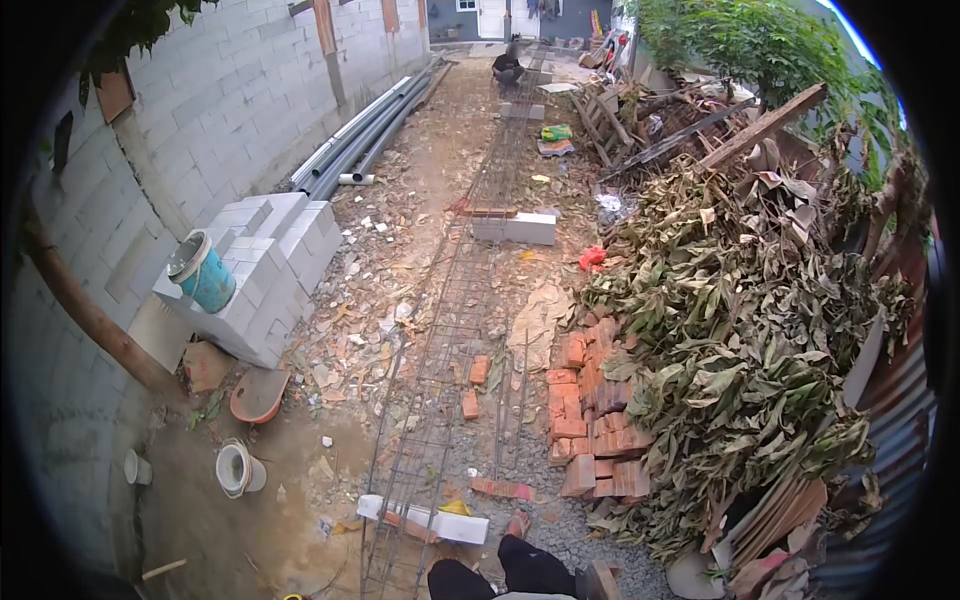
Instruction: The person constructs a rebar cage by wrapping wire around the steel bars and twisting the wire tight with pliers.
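Neither of my hands shows in the head view. At the bottom edge are my dark-clad knees (535,568), with a foot (517,525) just ahead of them. Right beside the knees, a piece of wood (603,580) is cut off by the frame edge. In front of me a long cage of tied steel rebar (425,390) runs away over the ground. Its near end rests on a pale block (460,527). Farther along, another pale block (515,229) sits under the cage.
Red bricks (567,410) are stacked at right, against a heap of dry leaves (740,330). On the left, grey blocks (260,270) carry a blue bucket (208,275). A white bucket (240,468) and grey pipes (365,140) lie nearby. A person (508,68) crouches far back.
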The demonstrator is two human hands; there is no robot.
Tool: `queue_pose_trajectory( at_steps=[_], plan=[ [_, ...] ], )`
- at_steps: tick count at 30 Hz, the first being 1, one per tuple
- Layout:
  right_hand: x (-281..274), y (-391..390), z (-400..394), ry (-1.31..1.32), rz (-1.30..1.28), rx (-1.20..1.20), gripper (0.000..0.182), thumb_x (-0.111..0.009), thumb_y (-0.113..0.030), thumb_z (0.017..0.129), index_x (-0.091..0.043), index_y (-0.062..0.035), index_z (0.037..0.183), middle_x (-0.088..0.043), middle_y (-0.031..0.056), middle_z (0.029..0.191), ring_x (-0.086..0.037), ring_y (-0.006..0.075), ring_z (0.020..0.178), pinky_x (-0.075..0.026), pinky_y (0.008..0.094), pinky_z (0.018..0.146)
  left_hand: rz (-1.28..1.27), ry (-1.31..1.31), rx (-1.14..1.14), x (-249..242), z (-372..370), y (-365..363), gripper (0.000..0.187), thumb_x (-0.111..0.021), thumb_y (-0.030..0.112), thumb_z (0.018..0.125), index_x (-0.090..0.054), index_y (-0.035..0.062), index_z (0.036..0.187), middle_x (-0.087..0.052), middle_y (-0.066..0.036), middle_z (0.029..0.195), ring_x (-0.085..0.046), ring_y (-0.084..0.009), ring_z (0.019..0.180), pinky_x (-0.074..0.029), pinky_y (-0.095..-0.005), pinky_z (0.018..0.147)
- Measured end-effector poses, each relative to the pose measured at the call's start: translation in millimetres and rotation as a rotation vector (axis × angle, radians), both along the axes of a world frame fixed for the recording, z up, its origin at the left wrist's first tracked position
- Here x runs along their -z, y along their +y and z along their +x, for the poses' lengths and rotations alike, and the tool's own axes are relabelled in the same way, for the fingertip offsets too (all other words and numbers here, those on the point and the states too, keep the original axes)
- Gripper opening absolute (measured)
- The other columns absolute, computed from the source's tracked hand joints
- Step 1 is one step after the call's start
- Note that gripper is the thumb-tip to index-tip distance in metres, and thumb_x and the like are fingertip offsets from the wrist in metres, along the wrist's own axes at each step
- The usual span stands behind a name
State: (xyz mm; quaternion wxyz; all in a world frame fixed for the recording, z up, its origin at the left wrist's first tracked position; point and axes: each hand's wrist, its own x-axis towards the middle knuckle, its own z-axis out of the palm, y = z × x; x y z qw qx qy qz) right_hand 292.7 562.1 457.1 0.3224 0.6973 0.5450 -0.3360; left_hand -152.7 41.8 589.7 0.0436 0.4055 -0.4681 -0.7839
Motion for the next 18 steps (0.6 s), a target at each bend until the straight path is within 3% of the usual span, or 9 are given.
queue_pose_trajectory(
  at_steps=[5,9,10,11,18],
  plan=[
    [-31.1,93.5,39.3,-0.173,0.014,-0.065,0.086,-0.087,-0.065,0.064,-0.072,0.0035,0.113,-0.072,0.0202,0.12,-0.069,0.0343,0.115,-0.056,0.0462,0.095,0.053,0.044,0.057,53.1,-16.1,32.2,0.059,-0.052,0.067,0.096,-0.068,0.0114,0.087,-0.069,-0.007,0.07,-0.063,-0.0242,0.057,-0.053,-0.0382,0.048],
    [-58.0,149.7,9.5,-0.051,0.198,-0.06,0.09,-0.087,-0.07,0.063,-0.071,0.0099,0.103,-0.074,0.0231,0.108,-0.072,0.0359,0.103,-0.057,0.0467,0.085,-0.04,0.002,0.119,78.0,-35.1,62.2,0.062,-0.05,0.069,0.092,-0.062,0.009,0.084,-0.063,-0.008,0.065,-0.059,-0.0206,0.052,-0.046,-0.0313,0.048],
    [-62.5,158.3,2.2,-0.031,0.236,-0.061,0.089,-0.087,-0.068,0.063,-0.071,0.0106,0.101,-0.074,0.0244,0.108,-0.072,0.0361,0.102,-0.057,0.0466,0.085,-0.105,0.05,0.055,66.7,-38.2,93.0,0.063,-0.046,0.07,0.094,-0.057,0.0121,0.072,-0.059,-0.007,0.056,-0.054,-0.0201,0.044,-0.041,-0.0299,0.041],
    [-66.9,165.5,-3.6,-0.009,0.276,-0.061,0.088,-0.088,-0.067,0.064,-0.071,0.0113,0.099,-0.074,0.0257,0.108,-0.073,0.0363,0.101,-0.057,0.0466,0.084,-0.077,0.029,0.083,70.5,-37.8,93.3,0.064,-0.046,0.07,0.094,-0.057,0.0118,0.072,-0.059,-0.007,0.057,-0.054,-0.0205,0.044,-0.042,-0.0304,0.041],
    [-42.0,179.9,-35.5,0.103,0.237,-0.012,0.098,-0.088,-0.07,0.058,-0.071,0.0107,0.11,-0.071,0.0301,0.115,-0.07,0.0403,0.11,-0.056,0.0479,0.092,-0.024,-0.03,0.119,111.6,-82.9,145.5,0.063,-0.046,0.071,0.094,-0.057,0.0118,0.074,-0.06,-0.008,0.058,-0.053,-0.0223,0.043,-0.043,-0.0326,0.042]
  ],
)
